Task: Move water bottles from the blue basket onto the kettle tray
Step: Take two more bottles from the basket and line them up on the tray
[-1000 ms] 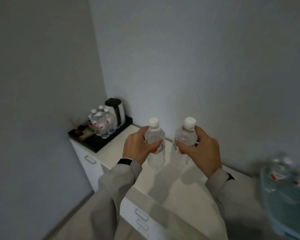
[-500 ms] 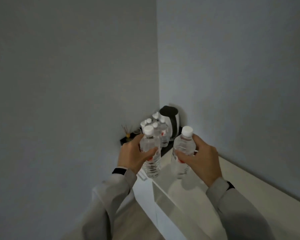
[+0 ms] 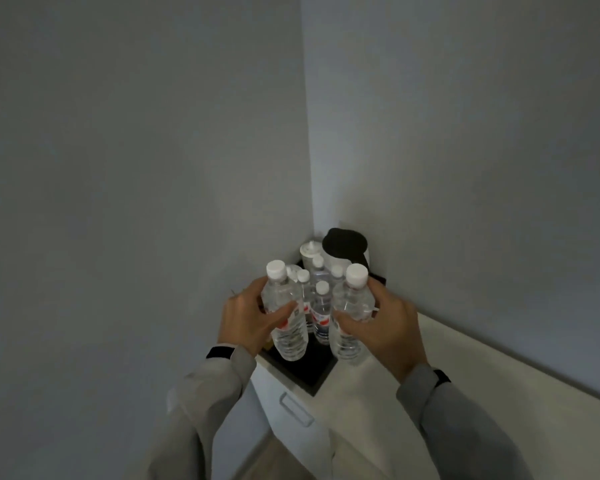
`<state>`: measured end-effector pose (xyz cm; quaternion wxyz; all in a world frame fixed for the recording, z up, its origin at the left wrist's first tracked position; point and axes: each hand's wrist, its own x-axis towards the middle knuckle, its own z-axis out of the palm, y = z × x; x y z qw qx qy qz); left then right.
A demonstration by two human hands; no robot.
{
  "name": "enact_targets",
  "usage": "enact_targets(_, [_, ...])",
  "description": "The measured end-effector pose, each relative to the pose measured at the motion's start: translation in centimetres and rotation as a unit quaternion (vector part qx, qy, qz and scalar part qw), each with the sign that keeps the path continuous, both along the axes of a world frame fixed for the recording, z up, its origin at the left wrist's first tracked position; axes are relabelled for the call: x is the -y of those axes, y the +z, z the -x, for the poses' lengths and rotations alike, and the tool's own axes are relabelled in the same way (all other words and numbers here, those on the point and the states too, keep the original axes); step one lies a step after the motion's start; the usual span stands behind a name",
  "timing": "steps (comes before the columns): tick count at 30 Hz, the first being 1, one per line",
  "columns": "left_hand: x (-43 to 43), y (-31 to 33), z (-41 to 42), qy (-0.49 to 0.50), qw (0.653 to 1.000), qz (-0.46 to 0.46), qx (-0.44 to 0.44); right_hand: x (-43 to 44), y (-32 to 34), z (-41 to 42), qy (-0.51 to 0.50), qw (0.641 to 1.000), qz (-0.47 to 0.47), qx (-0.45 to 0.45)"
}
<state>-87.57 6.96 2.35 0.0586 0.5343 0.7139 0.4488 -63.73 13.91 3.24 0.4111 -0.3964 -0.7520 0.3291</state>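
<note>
My left hand [image 3: 246,318] grips a clear water bottle [image 3: 286,327] with a white cap, held upright over the near part of the black kettle tray [image 3: 309,370]. My right hand [image 3: 387,327] grips a second clear bottle [image 3: 349,318] just above the tray's right corner. Between and behind them stand several small water bottles [image 3: 321,311] on the tray. A kettle [image 3: 345,249] with a black lid sits at the tray's back, in the wall corner. The blue basket is out of view.
The tray rests on a white counter [image 3: 447,386] that runs to the right along the wall. A white drawer front with a handle [image 3: 293,408] lies below the tray. Grey walls close in at the left and behind. A white lidded cup [image 3: 309,252] stands beside the kettle.
Both hands carried their bottles leftward along the counter to the tray, which now lies right beneath them. The blue basket has dropped out of view on the right.
</note>
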Motion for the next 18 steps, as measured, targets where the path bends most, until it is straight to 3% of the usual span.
enact_targets(7, [-5.6,-3.8,7.1,-0.079,0.994,0.044,0.058,-0.9,-1.7,5.8,-0.112,0.991,0.026,0.064])
enact_targets(18, [-10.9,-8.5,12.9,-0.225,0.96,0.121,0.117,1.3,-4.9,13.7,-0.261,0.956,0.103,0.083])
